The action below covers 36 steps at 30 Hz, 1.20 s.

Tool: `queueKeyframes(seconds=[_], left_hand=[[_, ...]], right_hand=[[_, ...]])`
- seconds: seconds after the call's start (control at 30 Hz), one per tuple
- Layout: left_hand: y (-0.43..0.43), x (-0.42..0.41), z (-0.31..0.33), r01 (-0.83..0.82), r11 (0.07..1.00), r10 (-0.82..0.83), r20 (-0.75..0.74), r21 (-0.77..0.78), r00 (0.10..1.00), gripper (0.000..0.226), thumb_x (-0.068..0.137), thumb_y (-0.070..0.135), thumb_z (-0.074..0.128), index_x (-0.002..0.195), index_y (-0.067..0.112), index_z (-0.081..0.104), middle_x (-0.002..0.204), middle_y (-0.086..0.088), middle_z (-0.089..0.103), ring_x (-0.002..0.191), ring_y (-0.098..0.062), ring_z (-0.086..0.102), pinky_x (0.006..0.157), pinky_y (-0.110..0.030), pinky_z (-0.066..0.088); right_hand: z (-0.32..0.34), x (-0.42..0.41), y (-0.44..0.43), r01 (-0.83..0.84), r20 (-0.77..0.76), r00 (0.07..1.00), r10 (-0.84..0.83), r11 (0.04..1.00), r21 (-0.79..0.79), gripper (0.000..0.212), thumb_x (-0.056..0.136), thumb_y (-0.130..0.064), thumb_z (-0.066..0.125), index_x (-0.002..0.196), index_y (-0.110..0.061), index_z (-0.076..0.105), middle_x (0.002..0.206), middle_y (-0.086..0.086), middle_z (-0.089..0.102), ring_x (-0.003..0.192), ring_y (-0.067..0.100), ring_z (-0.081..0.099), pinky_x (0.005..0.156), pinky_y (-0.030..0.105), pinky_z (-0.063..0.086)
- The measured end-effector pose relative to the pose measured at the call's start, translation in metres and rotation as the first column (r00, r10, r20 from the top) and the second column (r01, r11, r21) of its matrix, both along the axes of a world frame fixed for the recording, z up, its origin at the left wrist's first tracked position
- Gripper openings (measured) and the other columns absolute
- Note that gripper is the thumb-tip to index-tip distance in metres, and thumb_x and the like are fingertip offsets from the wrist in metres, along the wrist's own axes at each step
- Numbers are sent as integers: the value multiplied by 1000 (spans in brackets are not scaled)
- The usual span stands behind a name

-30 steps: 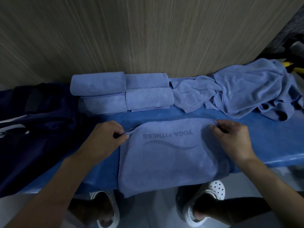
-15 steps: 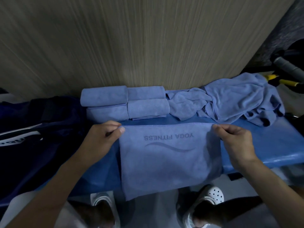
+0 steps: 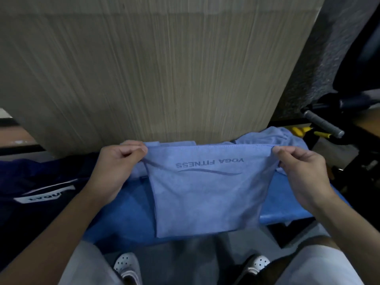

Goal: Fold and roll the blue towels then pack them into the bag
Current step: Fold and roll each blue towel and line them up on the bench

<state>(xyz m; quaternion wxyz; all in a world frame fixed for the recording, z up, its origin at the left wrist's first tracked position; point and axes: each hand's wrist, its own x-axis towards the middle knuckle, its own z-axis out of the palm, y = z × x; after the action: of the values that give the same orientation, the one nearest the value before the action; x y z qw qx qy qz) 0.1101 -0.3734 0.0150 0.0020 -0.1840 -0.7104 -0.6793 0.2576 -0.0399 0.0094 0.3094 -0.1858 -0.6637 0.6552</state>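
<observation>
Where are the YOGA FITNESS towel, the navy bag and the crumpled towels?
YOGA FITNESS towel (image 3: 205,198): head view, plain middle below the print.
navy bag (image 3: 41,171): head view, fabric above white label.
crumpled towels (image 3: 273,135): head view, top fold.

The blue towel (image 3: 205,198) has dark words printed on it: YOGA FITNESS. They look upside down from here, with a wavy line beside them. At 9 o'clock, the dark bag (image 3: 24,212) has a white label (image 3: 46,196) with letters too blurry to read.
</observation>
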Motion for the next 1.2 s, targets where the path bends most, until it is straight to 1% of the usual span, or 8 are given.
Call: queueKeyframes(seconds=[0.13,0.27,0.43,0.53,0.6,0.7,0.9,1.2], left_hand=[[-3,16,36,-5,997,-3,-100,-83,995,28,88,-2,64,73,16,79,90,7,71,87,-3,64,81,-14,48],[-3,30,66,-81,989,55,-198,-126,979,18,89,-1,64,80,11,75,91,6,73,84,1,64,80,-9,48],[-3,36,87,-151,972,87,-322,-179,943,23,90,2,65,80,21,71,81,27,70,75,10,62,73,-4,44],[-2,38,93,-180,961,95,-363,-209,927,25,88,1,67,79,25,71,81,30,69,75,11,62,74,-3,44],[-1,39,96,-176,964,96,-360,-197,928,27,86,-2,68,78,24,70,79,29,69,73,10,62,74,-3,45],[0,38,98,-163,965,86,-340,-208,937,26,84,-3,70,78,23,72,80,25,71,74,8,63,74,-4,46],[-1,33,101,-122,971,71,-241,-205,968,26,82,-1,73,76,24,75,77,13,75,73,2,65,73,-8,50],[7,41,107,-56,981,14,-218,-185,976,29,80,-12,70,87,16,69,82,1,71,72,3,65,67,-8,49]], right_hand=[[27,12,2,4,-45,999,-3,1000,11,19,89,-12,67,70,-11,66,61,0,60,58,11,50,53,22,43],[49,22,2,-33,-85,996,34,999,22,14,83,-15,73,70,-14,69,72,9,62,71,19,54,72,34,46],[68,32,-1,-80,-114,990,85,995,53,44,45,-58,84,67,-21,72,70,-1,66,78,18,58,78,33,49],[74,32,-2,-87,-131,988,88,996,10,21,67,-38,81,65,-19,71,66,-2,64,72,16,57,77,35,46],[76,31,0,-84,-145,986,83,996,-1,20,86,-22,70,67,-16,69,69,4,62,73,19,54,75,36,43],[80,31,2,-85,-151,985,89,996,35,29,86,-36,68,69,-14,63,78,11,51,79,23,43,71,38,37],[85,32,10,-5,-107,994,25,983,183,21,95,-14,60,75,-15,60,78,11,58,78,21,51,73,37,43],[87,29,17,127,-65,992,-111,931,341,18,97,-14,58,79,-18,56,73,2,57,71,12,51,67,31,43]])
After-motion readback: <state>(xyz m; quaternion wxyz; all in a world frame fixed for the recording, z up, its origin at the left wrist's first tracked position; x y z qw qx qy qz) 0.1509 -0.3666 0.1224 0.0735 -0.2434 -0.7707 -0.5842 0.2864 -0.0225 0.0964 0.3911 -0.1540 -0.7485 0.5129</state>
